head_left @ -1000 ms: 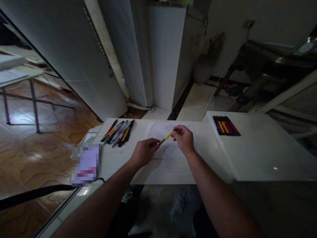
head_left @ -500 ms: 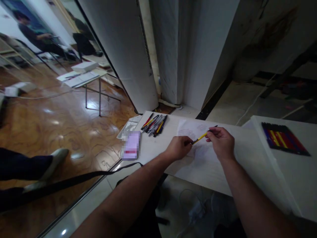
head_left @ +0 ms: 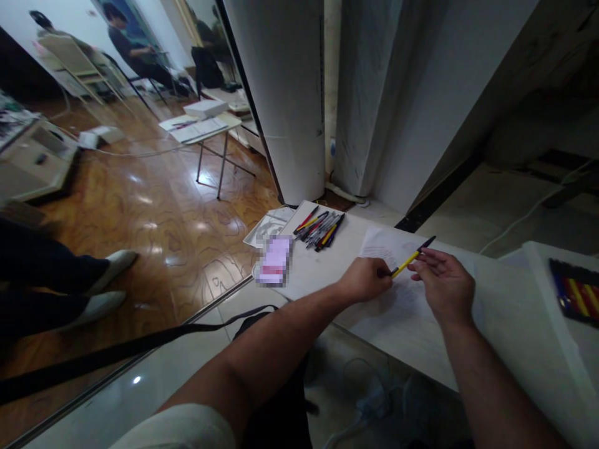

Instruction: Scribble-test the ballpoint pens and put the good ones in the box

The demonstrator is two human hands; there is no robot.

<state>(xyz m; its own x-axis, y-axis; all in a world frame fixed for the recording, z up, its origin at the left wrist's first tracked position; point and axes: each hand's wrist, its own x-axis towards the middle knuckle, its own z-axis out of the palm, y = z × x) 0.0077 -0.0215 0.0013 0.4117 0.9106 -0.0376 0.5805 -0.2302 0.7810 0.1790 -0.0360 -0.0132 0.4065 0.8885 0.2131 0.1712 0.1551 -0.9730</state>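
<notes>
A yellow pen (head_left: 405, 264) with a dark end slants up to the right between my hands. My left hand (head_left: 367, 279) is closed around its lower end. With thumb and fingertips, my right hand (head_left: 447, 288) holds the pen near its dark upper end. Beneath them lies a sheet of white paper (head_left: 377, 240) with faint scribbled lines. Several loose pens (head_left: 321, 229), black, red, yellow and clear, form a pile on the white table (head_left: 309, 274), left of my hands. A blurred-out pinkish item (head_left: 276, 259) sits at the table's left corner.
At the right, a flat dark pack of coloured pens (head_left: 580, 293) rests on a raised white surface (head_left: 538, 268). A small folding table (head_left: 201, 130) stands on the wooden floor. Someone's legs and pale shoes (head_left: 110, 280) are at the left; other people sit farther back.
The view has swung left, so everything appears farther right. Both hands still hold the yellow pen; more of its dark end now shows beyond my right fingers.
</notes>
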